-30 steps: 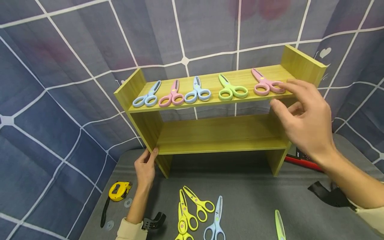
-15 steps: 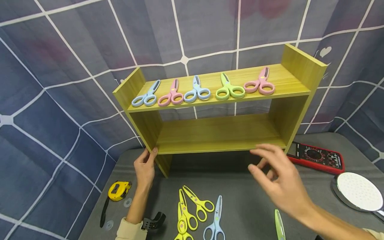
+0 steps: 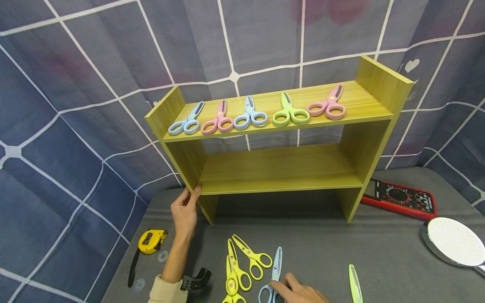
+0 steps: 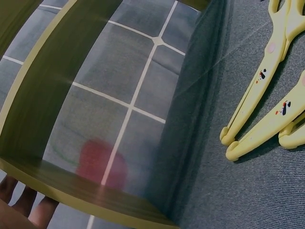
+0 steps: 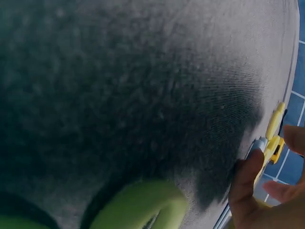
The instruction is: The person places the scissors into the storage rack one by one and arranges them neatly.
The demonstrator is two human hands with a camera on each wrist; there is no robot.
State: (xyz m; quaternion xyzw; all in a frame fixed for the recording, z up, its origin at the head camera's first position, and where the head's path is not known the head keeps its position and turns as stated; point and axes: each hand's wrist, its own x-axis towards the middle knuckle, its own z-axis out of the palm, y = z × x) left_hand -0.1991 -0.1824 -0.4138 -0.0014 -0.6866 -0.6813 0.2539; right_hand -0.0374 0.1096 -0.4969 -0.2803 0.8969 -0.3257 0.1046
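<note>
My left hand (image 3: 184,214) grips the left side panel of a two-tier wooden shelf (image 3: 280,168), thumb at its front edge; in the left wrist view the fingers (image 4: 43,212) lie along the panel's outside. At the bottom of the head view, my right hand (image 3: 299,293) reaches blue scissors (image 3: 277,265), fingertips right at their handle loops. In the right wrist view its fingers (image 5: 245,191) are apart beside the blue scissors. Along the top tier lie blue scissors (image 3: 186,125), pink scissors (image 3: 217,123), more blue scissors (image 3: 250,118), green scissors (image 3: 290,113) and pink scissors (image 3: 328,106).
Several yellow scissors (image 3: 238,267) lie left of the blue pair on the grey cloth. Green scissors (image 3: 355,284) lie to the right. A tape measure (image 3: 151,241) is at left; a red multimeter (image 3: 401,199) and a round white-faced object (image 3: 454,242) are at right.
My right hand has left the pink scissors at the top tier's right and moved down to the blue scissors. Those pink scissors have turned and shifted left. The left hand stays on the shelf.
</note>
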